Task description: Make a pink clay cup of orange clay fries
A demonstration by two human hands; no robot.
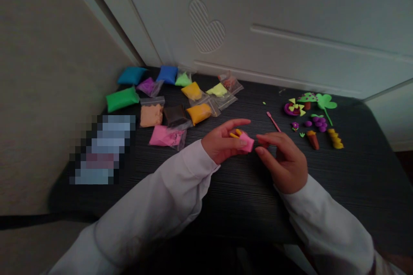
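Note:
My left hand (pixel 222 141) is closed around a small pink clay piece (pixel 248 142) with orange-yellow clay sticks (pixel 237 133) poking out of it. Its index finger is stretched out above the piece. Just to the right, my right hand (pixel 284 161) faces the pink clay, apart from it, with thumb and index finger parted and nothing visible between them. Beyond the right hand, a pink modelling tool (pixel 273 121) lies on the dark table (pixel 245 206).
Bags of coloured clay, among them green (pixel 122 99), pink (pixel 166 136) and black (pixel 174 115), spread over the left and back. Finished clay figures stand at right: a clover (pixel 325 102), grapes (pixel 319 123), a yellow twist (pixel 335 139). A white panel (pixel 290 17) rises behind. One left area is pixelated.

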